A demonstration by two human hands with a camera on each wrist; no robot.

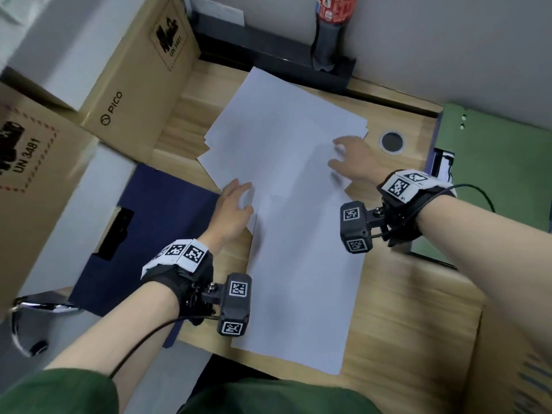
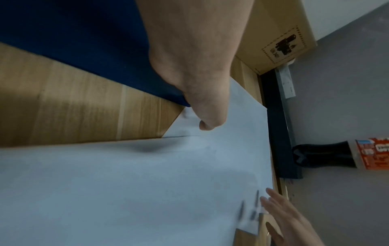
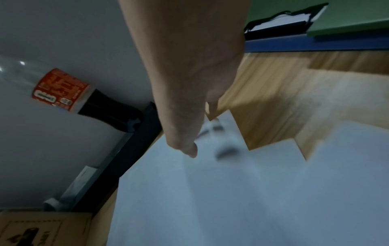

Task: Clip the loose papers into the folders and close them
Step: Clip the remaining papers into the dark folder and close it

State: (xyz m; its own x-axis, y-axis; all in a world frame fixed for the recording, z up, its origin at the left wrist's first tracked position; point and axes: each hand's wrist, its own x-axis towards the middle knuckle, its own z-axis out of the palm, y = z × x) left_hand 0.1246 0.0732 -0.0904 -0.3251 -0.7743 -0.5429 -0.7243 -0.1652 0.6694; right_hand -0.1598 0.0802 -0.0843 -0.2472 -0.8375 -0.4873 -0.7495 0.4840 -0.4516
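Several loose white sheets (image 1: 292, 204) (image 2: 126, 183) (image 3: 231, 199) lie fanned across the middle of the wooden desk. My left hand (image 1: 246, 198) (image 2: 207, 126) rests on their left edge with relaxed fingers. My right hand (image 1: 336, 153) (image 3: 193, 149) lies with straight, spread fingers on their right edge, motion-blurred. A dark blue folder (image 1: 161, 222) (image 2: 73, 33) lies open left of the sheets, its black clip (image 1: 116, 231) showing. A green folder (image 1: 501, 180) (image 3: 347, 16) lies at the right on top of a blue one, with a black clip and white paper (image 1: 443, 162) (image 3: 284, 21) at its edge.
Two cardboard boxes (image 1: 134, 85) (image 1: 27, 174) crowd the left side. A cola bottle (image 1: 328, 34) stands on a black rail (image 1: 268, 55) at the back wall. A round cable hole (image 1: 392, 141) sits right of the sheets. Another box (image 1: 513, 369) is at the front right.
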